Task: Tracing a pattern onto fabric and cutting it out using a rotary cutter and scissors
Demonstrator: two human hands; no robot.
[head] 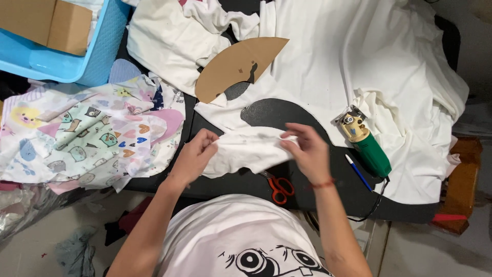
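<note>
White cloth piece point(246, 151) is held stretched between both hands, its long axis running sideways, pinched closed by the left hand point(197, 156) and right hand point(307, 151) at opposite ends.

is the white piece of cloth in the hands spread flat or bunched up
Bunched up. The white cloth piece is crumpled and creased, pinched at its ends between the left hand and right hand above the black table.
</note>
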